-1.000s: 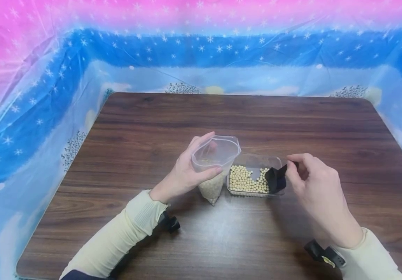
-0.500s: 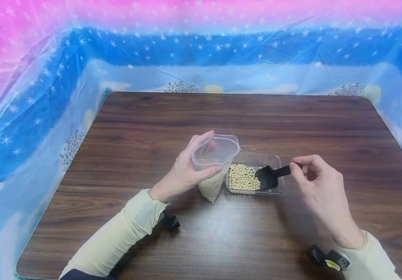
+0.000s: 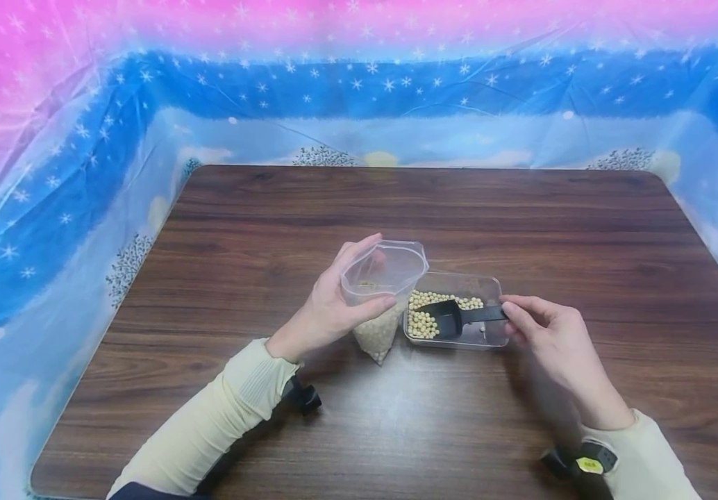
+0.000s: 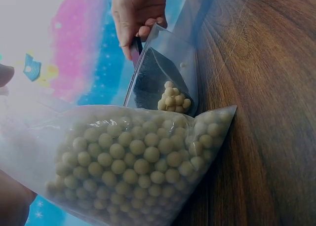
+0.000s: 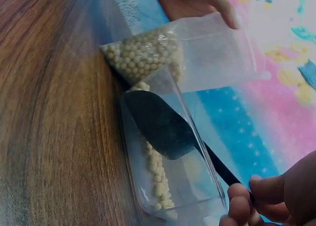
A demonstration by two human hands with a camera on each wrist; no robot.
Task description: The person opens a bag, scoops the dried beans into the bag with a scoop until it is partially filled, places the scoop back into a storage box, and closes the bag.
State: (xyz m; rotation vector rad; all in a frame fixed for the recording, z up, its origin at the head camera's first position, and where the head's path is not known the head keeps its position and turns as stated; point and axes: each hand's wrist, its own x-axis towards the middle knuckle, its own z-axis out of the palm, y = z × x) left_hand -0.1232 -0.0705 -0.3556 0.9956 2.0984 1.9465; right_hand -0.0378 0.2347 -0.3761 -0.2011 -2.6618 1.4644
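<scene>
With thumb and fingers round its top, my left hand [image 3: 328,302] holds a clear plastic zip bag [image 3: 376,337] by its wide, gaping mouth. Pale yellow soybeans fill the bag's lower part [image 4: 133,157], which stands on the table. Beside it on the right sits a clear rectangular plastic container [image 3: 474,337] with a layer of soybeans [image 3: 421,325]. My right hand [image 3: 562,340] pinches the end of a black scoop's handle [image 3: 484,314]. The scoop's bowl [image 5: 160,127] lies inside the container, pushed among the beans. Its inside looks dark from above.
A dark wood-grain table [image 3: 271,208] bears both containers. Around it hangs a blue and pink cloth [image 3: 359,87] with snowflakes. Black devices [image 3: 303,396] are strapped at both wrists.
My right hand has lowered the scoop, turned it, and slid it leftward through the beans, baring the container's right floor. The left hand and bag stay in place.
</scene>
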